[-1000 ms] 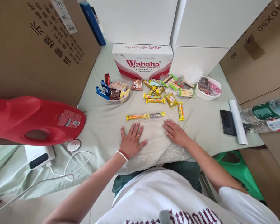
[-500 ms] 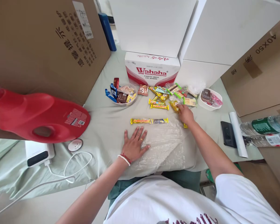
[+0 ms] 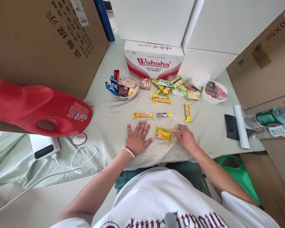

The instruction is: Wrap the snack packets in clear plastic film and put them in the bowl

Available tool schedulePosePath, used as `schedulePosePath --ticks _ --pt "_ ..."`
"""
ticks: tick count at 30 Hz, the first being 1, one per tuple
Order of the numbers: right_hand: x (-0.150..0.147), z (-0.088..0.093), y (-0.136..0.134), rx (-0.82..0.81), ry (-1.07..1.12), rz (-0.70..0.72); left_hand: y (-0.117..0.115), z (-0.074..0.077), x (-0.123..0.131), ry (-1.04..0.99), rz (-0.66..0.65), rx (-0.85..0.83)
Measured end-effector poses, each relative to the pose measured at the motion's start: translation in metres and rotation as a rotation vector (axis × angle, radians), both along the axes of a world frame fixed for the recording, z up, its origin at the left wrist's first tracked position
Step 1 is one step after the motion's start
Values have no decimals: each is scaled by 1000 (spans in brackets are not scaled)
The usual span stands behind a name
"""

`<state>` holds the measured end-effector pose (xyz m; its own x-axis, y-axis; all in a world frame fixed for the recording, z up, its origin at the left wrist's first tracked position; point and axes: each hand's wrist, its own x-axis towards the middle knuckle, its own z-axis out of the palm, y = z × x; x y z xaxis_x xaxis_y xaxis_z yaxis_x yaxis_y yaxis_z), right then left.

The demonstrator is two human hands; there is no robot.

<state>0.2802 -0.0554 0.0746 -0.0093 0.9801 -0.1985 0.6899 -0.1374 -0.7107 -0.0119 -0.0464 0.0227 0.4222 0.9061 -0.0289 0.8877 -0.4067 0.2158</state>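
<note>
My left hand (image 3: 138, 138) lies flat with its fingers spread, partly on a clear plastic sheet (image 3: 154, 152) over the cloth. Over the middle of the sheet is a yellow snack packet (image 3: 163, 134). My right hand (image 3: 185, 138) pinches the packet's right end between its fingertips. Beyond my hands, two thin yellow-wrapped bars (image 3: 152, 115) lie end to end in a row. Another small yellow bar (image 3: 187, 112) lies upright in the view, above my right hand. Farther back is a loose heap of wrapped snacks (image 3: 166, 90).
A clear bowl of snacks (image 3: 127, 96) stands back left, a white tub (image 3: 215, 99) back right. The Wahaha box (image 3: 154, 61) closes off the back. A red jug (image 3: 61, 117) and a power bank (image 3: 44, 147) are left; a phone (image 3: 232, 126) and water bottles (image 3: 270, 118) right.
My right hand has brought the yellow packet from the heap toward me, over the plastic sheet. The small bar that its wrist partly covered now shows fully. My left hand stays flat.
</note>
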Motion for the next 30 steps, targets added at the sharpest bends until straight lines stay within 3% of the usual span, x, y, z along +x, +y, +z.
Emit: schedulePosePath --ticks 3,6,9,13,17,20,23,25,28,30 --pt "-16 10 4 139 -220 222 0 0 0 0 1 6" --pt "-30 17 11 105 -383 538 0 0 0 -4 16 24" --pt "-34 17 15 86 -456 552 -1 -2 0 3 16 31" --pt "-24 16 11 216 -325 518 -1 -3 -1 16 3 30" --pt "-18 15 14 116 -335 707 -1 -2 -2 14 6 16" --pt "-20 23 49 67 -351 687 -1 -2 -2 11 12 11" --pt "-33 32 114 126 -519 405 0 -3 -2 8 19 15" --pt "-47 33 158 141 -608 293 0 -4 -2 7 23 18" --pt "-65 23 198 108 -648 352 0 -5 -3 5 19 22" --pt "-71 12 198 107 -660 451 -1 -5 -3 -5 22 27"
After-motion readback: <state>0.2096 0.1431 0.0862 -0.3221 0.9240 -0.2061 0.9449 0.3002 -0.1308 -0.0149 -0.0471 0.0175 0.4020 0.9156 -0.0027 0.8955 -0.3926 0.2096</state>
